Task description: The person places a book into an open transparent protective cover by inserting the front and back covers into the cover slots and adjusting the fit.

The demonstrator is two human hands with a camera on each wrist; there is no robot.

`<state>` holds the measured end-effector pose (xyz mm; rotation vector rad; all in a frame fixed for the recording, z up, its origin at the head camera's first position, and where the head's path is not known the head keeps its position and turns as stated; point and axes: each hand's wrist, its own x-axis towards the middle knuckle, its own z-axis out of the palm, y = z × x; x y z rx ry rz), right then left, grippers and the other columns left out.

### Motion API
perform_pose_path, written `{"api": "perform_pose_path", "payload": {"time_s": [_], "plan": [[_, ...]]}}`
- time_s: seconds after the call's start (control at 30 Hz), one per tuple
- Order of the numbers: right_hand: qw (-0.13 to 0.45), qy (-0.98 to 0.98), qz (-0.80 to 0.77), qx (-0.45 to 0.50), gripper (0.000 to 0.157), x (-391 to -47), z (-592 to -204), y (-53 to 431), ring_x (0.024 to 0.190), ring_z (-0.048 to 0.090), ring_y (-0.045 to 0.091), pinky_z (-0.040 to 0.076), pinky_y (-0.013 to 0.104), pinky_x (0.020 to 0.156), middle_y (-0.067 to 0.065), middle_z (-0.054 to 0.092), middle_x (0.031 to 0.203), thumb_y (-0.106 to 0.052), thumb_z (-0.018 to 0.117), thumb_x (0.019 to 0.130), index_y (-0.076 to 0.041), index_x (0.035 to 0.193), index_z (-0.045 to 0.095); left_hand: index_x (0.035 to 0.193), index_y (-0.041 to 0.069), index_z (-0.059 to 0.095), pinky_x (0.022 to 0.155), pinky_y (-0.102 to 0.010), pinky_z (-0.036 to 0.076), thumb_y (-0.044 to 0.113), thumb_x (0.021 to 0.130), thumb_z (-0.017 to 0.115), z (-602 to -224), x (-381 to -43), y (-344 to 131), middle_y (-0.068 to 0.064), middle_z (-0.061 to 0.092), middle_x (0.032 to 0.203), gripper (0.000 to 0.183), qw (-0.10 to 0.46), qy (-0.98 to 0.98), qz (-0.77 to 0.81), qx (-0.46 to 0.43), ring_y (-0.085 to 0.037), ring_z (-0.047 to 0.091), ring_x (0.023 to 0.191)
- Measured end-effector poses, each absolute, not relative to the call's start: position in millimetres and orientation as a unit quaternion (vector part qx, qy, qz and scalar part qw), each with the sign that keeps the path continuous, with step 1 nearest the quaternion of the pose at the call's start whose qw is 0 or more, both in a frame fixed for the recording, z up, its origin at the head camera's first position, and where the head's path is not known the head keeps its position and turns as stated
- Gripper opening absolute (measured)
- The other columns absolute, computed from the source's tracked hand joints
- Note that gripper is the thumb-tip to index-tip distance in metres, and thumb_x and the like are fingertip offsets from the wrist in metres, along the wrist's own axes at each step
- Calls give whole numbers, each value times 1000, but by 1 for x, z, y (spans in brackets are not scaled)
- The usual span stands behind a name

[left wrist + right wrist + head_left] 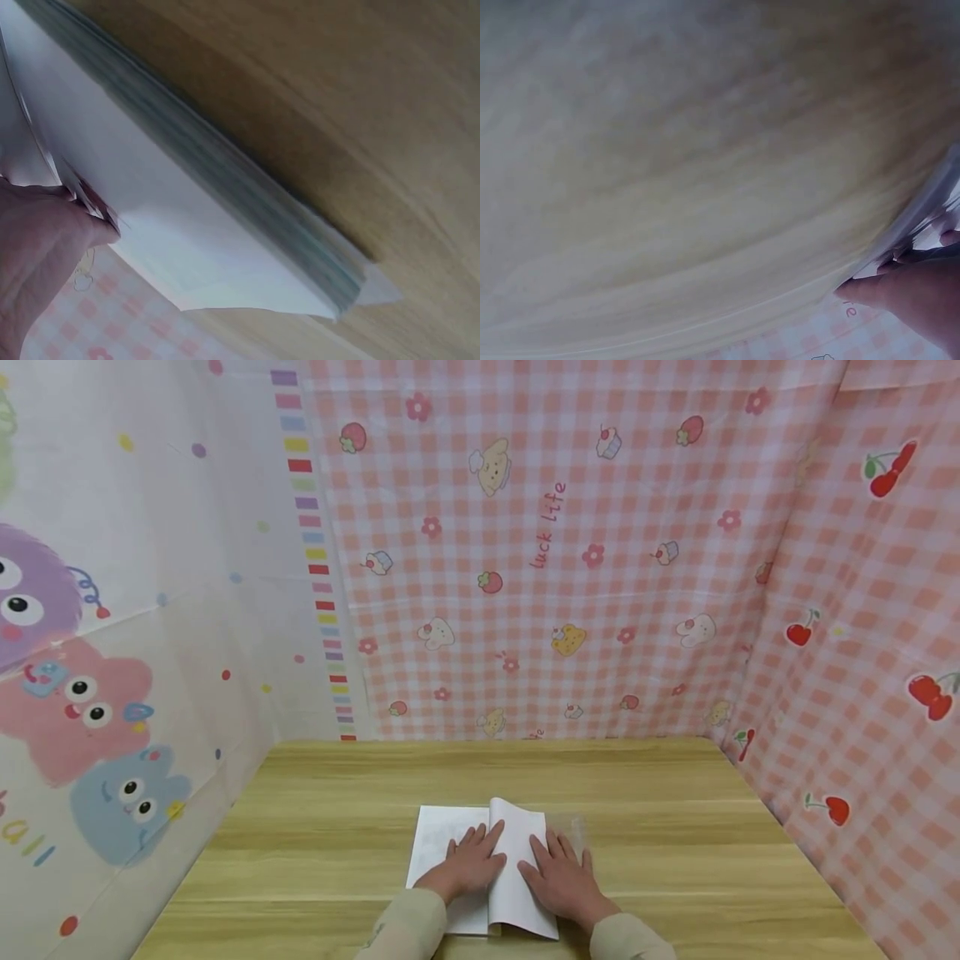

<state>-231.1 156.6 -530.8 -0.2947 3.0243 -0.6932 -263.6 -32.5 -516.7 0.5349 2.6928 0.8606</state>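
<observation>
A book with white pages lies spread on the wooden table. Its right-hand page bulges up near the spine. Across the left page and the fold rests my left hand, fingers spread. The straight fingers of my right hand press on the outer part of the right page. Past that page's edge sticks out a transparent plastic cover. In the left wrist view the thick edge of the page stack shows, with the left hand at the page. The right wrist view catches the right hand beside a shiny edge.
The wooden table extends around the book on all sides. Behind it hangs a pink checked cloth, with a cartoon-printed white cloth to the left and a cherry-printed one to the right.
</observation>
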Motion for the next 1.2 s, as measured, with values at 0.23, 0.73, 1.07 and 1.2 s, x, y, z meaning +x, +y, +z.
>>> {"api": "perform_pose_path", "payload": {"time_s": [0.23, 0.73, 1.07, 1.2], "plan": [[12, 971, -224, -89, 64, -234, -540, 157, 143, 23, 46, 7, 76, 106, 28, 32, 154, -49, 43, 102, -2, 146, 47, 154, 10, 36, 113, -67, 11, 35, 100, 44, -516, -264, -33, -26, 31, 155, 60, 126, 928, 295, 191, -45, 22, 145], [5, 969, -229, -94, 63, -230, -539, 157, 142, 24, 47, 8, 77, 105, 28, 33, 153, -48, 46, 102, -1, 144, 48, 154, 10, 36, 113, -67, 9, 34, 101, 44, -519, -262, -32, -26, 30, 156, 59, 120, 928, 301, 186, -45, 21, 145], [-19, 973, -208, -98, 62, -240, -556, 162, 142, 27, 45, 13, 77, 104, 25, 36, 153, -48, 47, 101, -4, 146, 48, 155, 12, 34, 114, -65, 10, 38, 101, 44, -521, -266, -31, -24, 30, 157, 61, 122, 932, 286, 186, -43, 21, 146], [-6, 975, -197, -101, 61, -240, -550, 162, 142, 27, 45, 14, 77, 104, 25, 36, 153, -49, 44, 102, -6, 145, 50, 156, 10, 31, 114, -66, 9, 37, 103, 42, -522, -268, -33, -23, 29, 157, 61, 128, 926, 303, 186, -43, 19, 146]]}}
